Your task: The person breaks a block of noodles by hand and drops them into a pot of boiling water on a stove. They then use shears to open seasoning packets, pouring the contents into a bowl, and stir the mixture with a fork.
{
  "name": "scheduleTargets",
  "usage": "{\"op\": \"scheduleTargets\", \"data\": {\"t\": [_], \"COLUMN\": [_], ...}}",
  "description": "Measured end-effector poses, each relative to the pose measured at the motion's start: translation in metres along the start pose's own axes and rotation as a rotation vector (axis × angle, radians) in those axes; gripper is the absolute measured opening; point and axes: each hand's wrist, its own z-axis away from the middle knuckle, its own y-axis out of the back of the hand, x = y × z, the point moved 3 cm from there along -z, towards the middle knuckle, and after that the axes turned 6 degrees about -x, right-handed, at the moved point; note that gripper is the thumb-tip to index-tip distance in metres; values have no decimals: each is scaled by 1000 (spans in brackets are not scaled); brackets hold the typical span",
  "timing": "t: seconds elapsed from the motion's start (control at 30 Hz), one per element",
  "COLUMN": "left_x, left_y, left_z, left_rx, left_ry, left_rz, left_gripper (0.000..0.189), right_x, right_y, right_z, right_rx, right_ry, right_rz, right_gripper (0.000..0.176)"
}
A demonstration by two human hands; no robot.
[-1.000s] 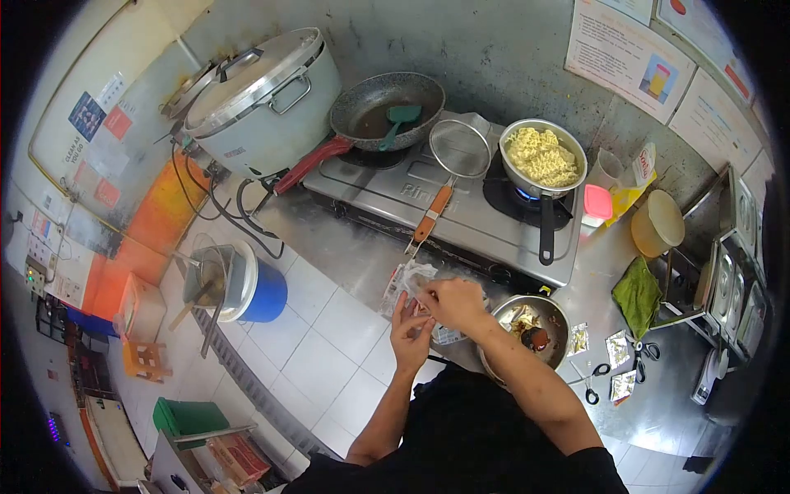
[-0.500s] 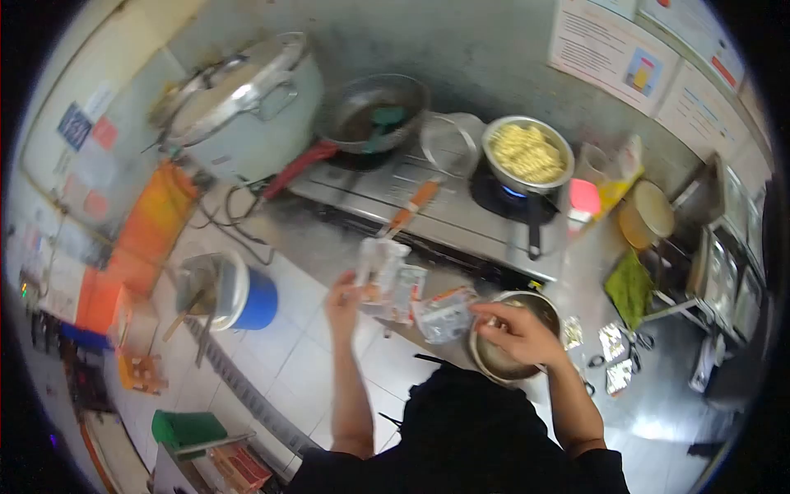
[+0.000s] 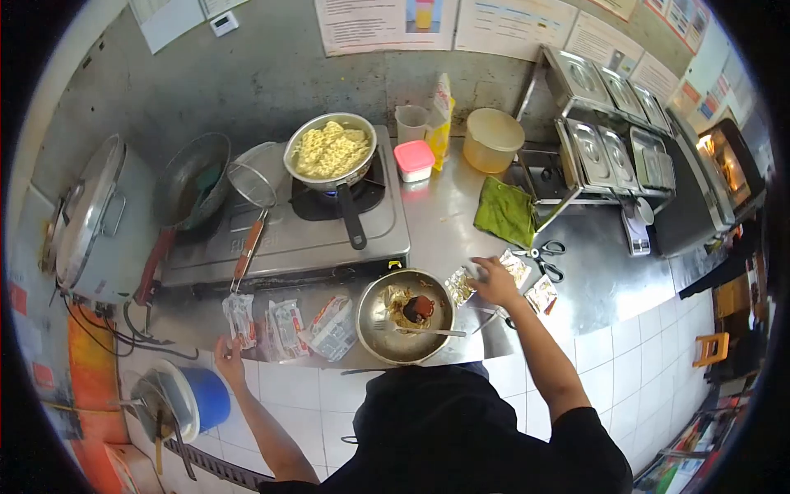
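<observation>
My left hand [image 3: 230,359] is at the counter's front edge, its fingers apart just below a torn plastic wrapper [image 3: 239,319]. Two more crumpled wrappers, a middle one [image 3: 285,329] and one nearer the bowl [image 3: 331,328], lie to its right. Over small silver foil sachets [image 3: 459,286] my right hand [image 3: 495,285] reaches with fingers spread. A metal bowl [image 3: 371,338] between the hands holds dark and reddish sauce or seasoning, with a fork [image 3: 428,332] resting across it. On the lit burner sits a pot [image 3: 298,170] of noodles [image 3: 332,151].
A strainer [image 3: 253,183] and a wok [image 3: 177,202] rest on the stove [image 3: 276,255]. Scissors [image 3: 543,262], a green cloth [image 3: 502,210], a pink-lidded tub [image 3: 414,158] and a rack of metal containers [image 3: 588,152] stand right. A blue bucket [image 3: 207,398] is lower left.
The view has swung right. My right hand has gone from over the bowl to the foil sachets. My left hand has drawn back from the plastic wrapper, which lies on the counter.
</observation>
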Motion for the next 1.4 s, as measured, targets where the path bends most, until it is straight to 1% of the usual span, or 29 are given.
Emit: {"op": "scheduleTargets", "data": {"t": [0.03,0.07,0.13,0.2,0.27,0.33,0.4,0.47,0.5,0.53,0.57,0.6,0.63,0.67,0.7,0.73,0.8,0.83,0.87,0.93,0.97,1.0,1.07,1.1,1.13,1.2,1.23,1.33,1.4], "left_x": [19,31,45,70,113,162,204,263,279,297,316,328,331,354,357,347,336,343,350,353,347,341,328,323,336,362,357,381,405], "left_y": [0,-2,1,0,-7,-30,-56,-105,-134,-170,-214,-255,-300,-338,-375,-416,-476,-492,-505,-527,-533,-537,-548,-547,-539,-523,-524,-505,-494], "left_z": [4,8,20,39,71,102,136,168,183,198,212,231,238,242,247,248,236,232,226,216,216,215,209,210,212,217,222,240,251], "left_rx": [116,111,295,310,313,416,396,186,40,-165,-399,-580,-768,-898,-945,-988,-766,-740,-707,-747,-781,-786,-1007,-958,-961,-911,-932,-921,-980], "left_ry": [-48,-59,35,-9,-56,-133,-155,-323,-359,-305,-235,-105,-185,-102,-143,-185,-317,-256,-197,-168,-125,-136,-117,-160,-168,-154,-63,-32,1], "left_rz": [-232,-237,-125,-117,123,123,170,305,309,404,615,550,461,380,306,232,-90,-277,-461,-656,-837,-846,-700,-518,-525,-199,49,169,162], "left_gripper": [40,40,53,49,41,32,23,19,21,23,17,17,22,23,28,33,42,48,54,52,50,50,41,29,29,29,17,11,11], "right_x": [-16,-19,-23,-14,18,34,50,45,57,64,72,82,95,106,116,128,154,152,161,181,184,193,212,214,218,223,223,216,203], "right_y": [-3,-7,-18,-13,-11,10,34,75,86,98,110,118,124,132,138,142,144,157,162,162,168,167,163,167,169,167,165,164,162], "right_z": [-6,-11,-21,-24,-28,-16,-5,14,20,27,36,44,52,61,69,76,90,96,100,109,112,115,115,116,116,116,117,113,109], "right_rx": [-111,-105,-233,-240,-323,-291,-102,-127,-98,-102,-98,-93,-91,-22,47,54,-28,74,82,-67,37,46,33,59,66,18,21,35,-182], "right_ry": [-39,-43,-2,15,-23,46,48,-11,-88,-83,-135,-188,-182,-60,58,62,-114,-50,-51,-196,-106,-113,-123,-116,-117,-107,-112,-89,27], "right_rz": [55,43,247,277,-54,-100,-296,-355,-236,-239,-416,-597,-608,-488,-365,-376,-751,-406,-422,-795,-577,-587,-894,-842,-850,-1005,-1014,-954,-1078], "right_gripper": [51,51,40,32,25,25,25,26,23,23,22,21,21,19,17,17,14,11,11,10,9,9,10,10,10,10,10,9,8]}}
